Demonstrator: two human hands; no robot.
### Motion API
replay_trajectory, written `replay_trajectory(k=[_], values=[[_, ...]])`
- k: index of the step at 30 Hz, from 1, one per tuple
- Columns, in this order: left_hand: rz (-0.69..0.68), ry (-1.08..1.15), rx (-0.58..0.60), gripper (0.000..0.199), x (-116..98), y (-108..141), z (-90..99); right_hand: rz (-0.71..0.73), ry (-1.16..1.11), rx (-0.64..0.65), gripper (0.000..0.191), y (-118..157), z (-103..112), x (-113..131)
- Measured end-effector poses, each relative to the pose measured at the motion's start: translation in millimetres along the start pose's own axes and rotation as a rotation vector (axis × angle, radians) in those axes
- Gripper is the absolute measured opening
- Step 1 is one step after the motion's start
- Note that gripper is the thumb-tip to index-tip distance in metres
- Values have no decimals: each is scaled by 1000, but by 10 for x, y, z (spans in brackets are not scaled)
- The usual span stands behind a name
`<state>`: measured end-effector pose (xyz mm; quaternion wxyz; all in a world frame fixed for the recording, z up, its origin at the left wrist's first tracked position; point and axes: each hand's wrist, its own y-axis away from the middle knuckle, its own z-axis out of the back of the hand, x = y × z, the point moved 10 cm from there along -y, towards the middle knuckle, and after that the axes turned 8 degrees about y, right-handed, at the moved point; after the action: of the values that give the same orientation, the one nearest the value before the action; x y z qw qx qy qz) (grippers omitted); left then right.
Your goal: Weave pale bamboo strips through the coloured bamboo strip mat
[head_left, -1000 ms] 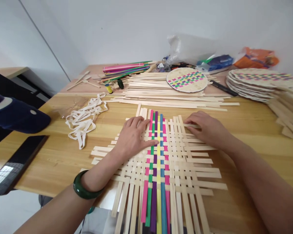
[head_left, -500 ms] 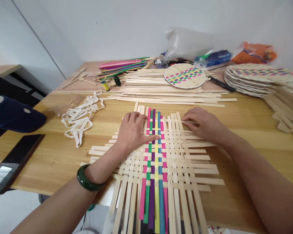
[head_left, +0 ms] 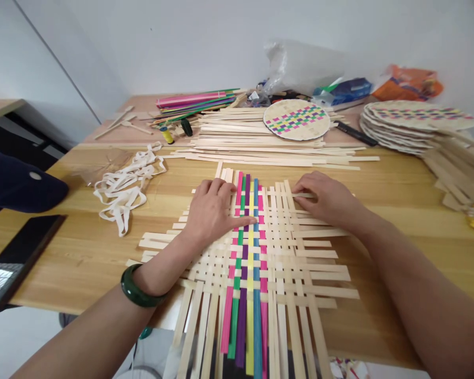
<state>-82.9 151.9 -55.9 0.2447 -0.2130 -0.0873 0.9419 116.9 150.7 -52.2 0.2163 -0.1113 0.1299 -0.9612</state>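
Observation:
A woven mat of pale flat strips [head_left: 292,258] lies at the table's front edge, with pink, green, purple, yellow and blue strips [head_left: 250,263] running lengthwise down its middle. My left hand [head_left: 214,210] rests on the mat's upper left part, fingers spread, its thumb reaching across the coloured strips. At the upper right edge, my right hand [head_left: 326,197] pinches the end of a pale cross strip [head_left: 304,195] between thumb and fingers. A dark green bangle [head_left: 136,287] circles my left wrist.
Loose pale strips [head_left: 260,142] and a round woven disc [head_left: 296,120] lie behind the mat. More discs [head_left: 398,129] are stacked at the back right. White tape [head_left: 122,195], a black phone [head_left: 19,258] and a dark blue object [head_left: 23,181] are on the left.
The whole view has shifted slightly. My left hand stays spread on the mat, and my right hand still pinches the strip, its fingers a little closer to the mat's edge.

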Motion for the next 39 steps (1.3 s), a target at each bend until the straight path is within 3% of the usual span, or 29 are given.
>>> replay_trajectory(k=[9,15,19,23,27,32,39], values=[[8,-9,-4,72,13,7,18,-75,0,58,21,27,10,-89],[-4,-41,18,71,-34,30,26,-60,-44,-22,16,31,16,-100],[51,-52,65,71,-61,56,36,-90,-78,-7,15,20,-42,-67],[-14,-2,6,71,-246,30,90,-135,-65,-5,18,12,-27,-64],[-111,52,-16,83,-419,-21,-6,-64,49,-5,30,3,117,71],[-50,98,3,81,-333,-38,-179,60,135,71,38,8,70,458],[-48,34,-31,78,-336,-18,-165,-152,349,-23,33,6,-184,614]])
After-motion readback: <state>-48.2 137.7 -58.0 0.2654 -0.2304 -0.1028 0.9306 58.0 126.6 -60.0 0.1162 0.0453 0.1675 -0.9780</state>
